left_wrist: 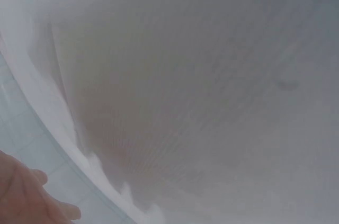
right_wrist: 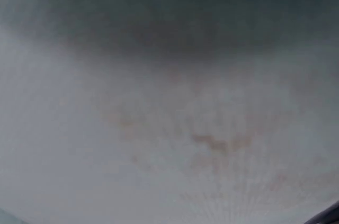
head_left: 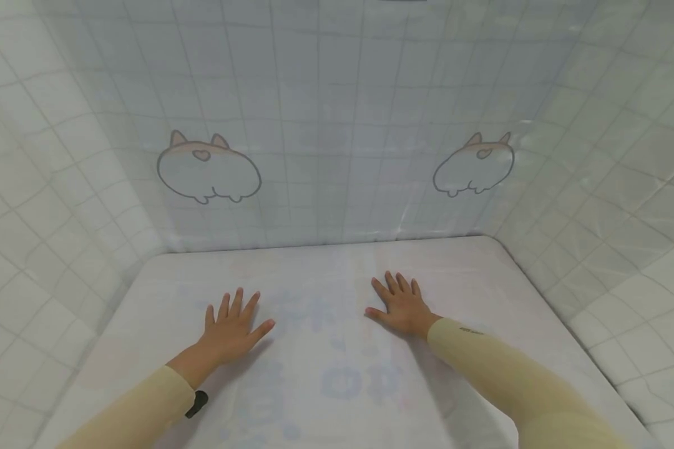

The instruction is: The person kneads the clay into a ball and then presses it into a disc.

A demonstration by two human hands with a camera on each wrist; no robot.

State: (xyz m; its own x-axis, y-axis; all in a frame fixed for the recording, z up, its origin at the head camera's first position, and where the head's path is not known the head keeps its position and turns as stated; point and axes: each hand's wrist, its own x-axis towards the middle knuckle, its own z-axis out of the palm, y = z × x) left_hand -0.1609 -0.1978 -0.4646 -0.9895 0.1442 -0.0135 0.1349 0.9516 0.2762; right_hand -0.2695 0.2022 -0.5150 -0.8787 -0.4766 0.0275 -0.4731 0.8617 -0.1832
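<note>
Both my hands are over a pale, faintly printed tabletop [head_left: 320, 274] with fingers spread and nothing held. In the head view my left hand [head_left: 229, 335] is left of the middle, its thumb pointing inward. Further back and to the right is my right hand [head_left: 401, 310], thumb toward the left. The left wrist view catches part of the left hand [left_wrist: 26, 195] at its lower left corner, beside the whitish surface. Only a blurred pale surface [right_wrist: 159, 144] shows in the right wrist view, with the right hand out of sight there.
White grid-patterned sheeting encloses the table, with a back wall [head_left: 337, 125] and walls at left [head_left: 50, 206] and right [head_left: 606, 187]. Two dog drawings decorate the back. A dark piece [head_left: 197, 404] is under my left sleeve [head_left: 140, 408]; the right sleeve [head_left: 500, 368] is also pale yellow.
</note>
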